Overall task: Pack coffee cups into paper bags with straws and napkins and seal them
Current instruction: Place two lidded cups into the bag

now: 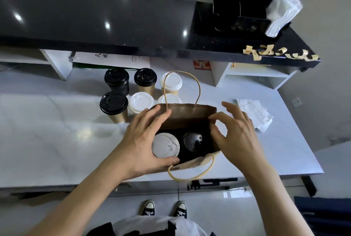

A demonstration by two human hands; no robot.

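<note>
Gripping the white-lidded cup (pixel 165 145) in the bag (pixel 190 111), the left hand (pixel 140 140) risked tipping it, while the right hand (pixel 235 133), fingers spread, steadied the rim

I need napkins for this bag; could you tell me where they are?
The napkins lie on the white counter, just right of the paper bag, beyond the right hand.
</note>
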